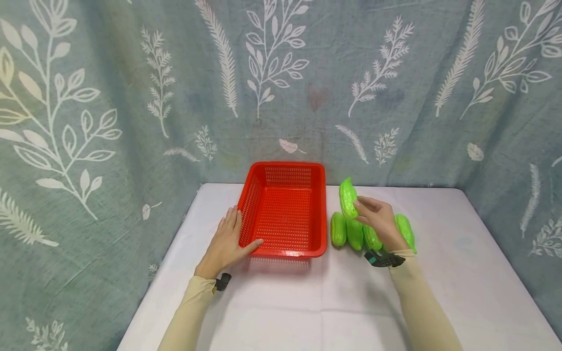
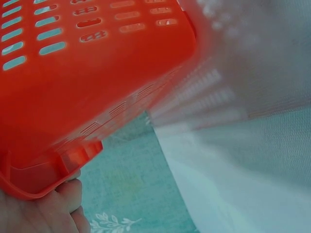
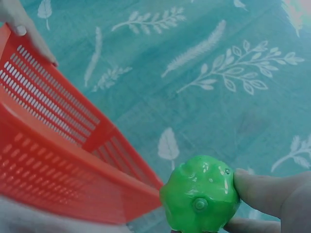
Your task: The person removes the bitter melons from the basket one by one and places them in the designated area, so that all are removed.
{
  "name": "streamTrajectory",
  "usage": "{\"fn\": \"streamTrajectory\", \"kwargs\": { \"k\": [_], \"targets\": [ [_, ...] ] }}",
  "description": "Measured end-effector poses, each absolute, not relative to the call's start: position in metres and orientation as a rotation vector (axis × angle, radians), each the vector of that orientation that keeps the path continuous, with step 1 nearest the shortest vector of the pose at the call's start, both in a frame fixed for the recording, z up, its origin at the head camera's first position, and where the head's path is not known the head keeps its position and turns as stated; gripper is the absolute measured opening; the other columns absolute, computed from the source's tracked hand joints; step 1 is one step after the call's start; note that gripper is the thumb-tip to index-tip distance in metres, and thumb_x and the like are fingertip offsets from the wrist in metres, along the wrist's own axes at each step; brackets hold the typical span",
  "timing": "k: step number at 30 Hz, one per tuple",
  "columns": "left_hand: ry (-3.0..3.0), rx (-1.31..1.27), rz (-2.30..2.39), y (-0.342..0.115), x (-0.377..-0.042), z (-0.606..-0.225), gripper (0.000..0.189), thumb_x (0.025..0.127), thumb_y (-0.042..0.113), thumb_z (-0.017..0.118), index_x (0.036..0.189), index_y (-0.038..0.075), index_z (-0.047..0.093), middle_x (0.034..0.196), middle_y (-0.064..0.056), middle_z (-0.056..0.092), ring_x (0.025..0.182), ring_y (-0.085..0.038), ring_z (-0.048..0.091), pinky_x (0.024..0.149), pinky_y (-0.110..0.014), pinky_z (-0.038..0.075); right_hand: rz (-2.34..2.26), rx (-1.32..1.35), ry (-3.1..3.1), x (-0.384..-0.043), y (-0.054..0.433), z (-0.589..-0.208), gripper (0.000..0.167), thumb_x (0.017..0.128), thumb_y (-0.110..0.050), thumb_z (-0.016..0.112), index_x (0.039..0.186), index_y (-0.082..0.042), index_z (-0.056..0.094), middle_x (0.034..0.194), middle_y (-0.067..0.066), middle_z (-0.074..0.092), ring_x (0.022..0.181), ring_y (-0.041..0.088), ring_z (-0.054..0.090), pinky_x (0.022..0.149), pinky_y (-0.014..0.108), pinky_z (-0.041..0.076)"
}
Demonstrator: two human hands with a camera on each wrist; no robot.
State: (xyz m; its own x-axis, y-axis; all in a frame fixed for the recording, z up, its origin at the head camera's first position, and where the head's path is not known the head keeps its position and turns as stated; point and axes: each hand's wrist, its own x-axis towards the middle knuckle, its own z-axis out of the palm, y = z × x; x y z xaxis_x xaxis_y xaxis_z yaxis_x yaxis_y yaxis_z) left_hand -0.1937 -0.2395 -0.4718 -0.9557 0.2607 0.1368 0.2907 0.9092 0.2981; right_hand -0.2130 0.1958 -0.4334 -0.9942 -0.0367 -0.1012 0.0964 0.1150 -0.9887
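A red plastic basket point(image 1: 287, 253) with slotted walls sits on the white cloth. My left hand point(image 1: 225, 243) grips its near left corner, thumb over the rim and fingers along the outside; in the left wrist view, fingers point(image 2: 72, 194) show beneath the rim. To the right of the basket, my right hand point(image 1: 378, 214) holds up a shiny, light-green bitter gourd point(image 1: 349, 199), pinched between thumb and fingers. Its bumpy end with a small round nub point(image 3: 200, 204) faces the right wrist camera. Below that hand lie several more green gourds point(image 1: 338, 229), some partly hidden by it.
One gourd point(image 1: 405, 231) lies to the right of my right wrist. The white tablecloth point(image 1: 281, 312) covers the table. A grey-green curtain point(image 1: 307, 97) with white leaf prints hangs behind the table and along both sides.
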Motion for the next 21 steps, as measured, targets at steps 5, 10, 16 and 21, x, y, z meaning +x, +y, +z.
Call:
{"fn": "streamTrajectory", "kwargs": {
  "k": [5,10,16,21],
  "targets": [
    [-2.969,-0.435,-0.477,-0.239,-0.194,-0.473,0.119,0.089,0.080,0.053,0.162,-0.006,0.017,0.174,-0.023,0.009,0.163,-0.040,0.009,0.132,-0.057,0.014,-2.030,0.078,2.270,-0.205,0.209,-0.436,0.070,0.105,-0.040,0.059,0.157,0.001,0.039,0.162,0.022,0.042,0.144,0.036,0.049,0.096,0.020,0.058],
    [-2.967,-0.429,-0.474,-0.239,-0.195,-0.475,0.119,0.089,0.080,0.053,0.163,-0.006,0.016,0.173,-0.023,0.010,0.163,-0.039,0.008,0.132,-0.057,0.015,-2.000,0.100,2.317,-0.196,0.221,-0.435,0.074,0.104,-0.045,0.059,0.158,-0.001,0.038,0.163,0.022,0.041,0.147,0.039,0.046,0.096,0.019,0.058],
    [-2.978,-0.432,-0.483,-0.239,-0.193,-0.475,0.118,0.090,0.080,0.053,0.163,-0.005,0.016,0.174,-0.022,0.007,0.163,-0.039,0.009,0.132,-0.057,0.014,-1.945,0.172,2.366,-0.188,0.238,-0.433,0.078,0.103,-0.051,0.057,0.160,-0.003,0.035,0.164,0.020,0.040,0.142,0.031,0.052,0.096,0.020,0.058],
    [-2.980,-0.436,-0.478,-0.240,-0.195,-0.475,0.118,0.090,0.080,0.052,0.163,-0.005,0.015,0.174,-0.021,0.007,0.163,-0.039,0.008,0.132,-0.057,0.014,-1.929,0.220,2.422,-0.180,0.257,-0.433,0.078,0.103,-0.052,0.055,0.161,-0.003,0.034,0.163,0.023,0.040,0.127,0.010,0.058,0.095,0.018,0.058]
  ]
}}
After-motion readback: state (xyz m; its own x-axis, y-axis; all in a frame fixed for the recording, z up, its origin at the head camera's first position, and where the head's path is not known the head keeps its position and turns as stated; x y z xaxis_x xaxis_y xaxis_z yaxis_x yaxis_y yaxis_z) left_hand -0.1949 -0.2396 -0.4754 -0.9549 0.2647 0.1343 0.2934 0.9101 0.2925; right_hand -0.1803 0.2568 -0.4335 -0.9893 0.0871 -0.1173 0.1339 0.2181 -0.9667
